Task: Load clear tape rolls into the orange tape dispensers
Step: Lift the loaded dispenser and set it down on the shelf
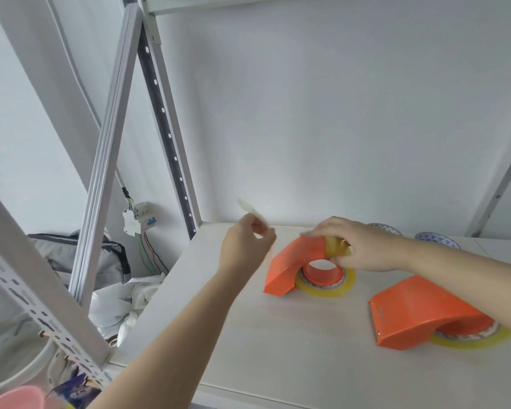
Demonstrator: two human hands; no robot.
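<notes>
Nearest, an orange dispenser point(419, 314) with a clear roll point(472, 339) loaded is being left lying on the shelf point(278, 349). Behind it, a second dispenser point(289, 265) with its roll point(326, 286) is being gripped at the top by the right hand point(357, 245). A tape scrap point(252, 212) is being pinched in the left hand point(245, 242). Two patterned bowls point(437, 240) are being kept by the wall.

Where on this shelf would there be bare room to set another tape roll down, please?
The shelf is bare in front, between its near edge and the two orange dispensers, and at the left by the upright post. It is crowded at the right back, around the right hand and patterned bowls.
</notes>
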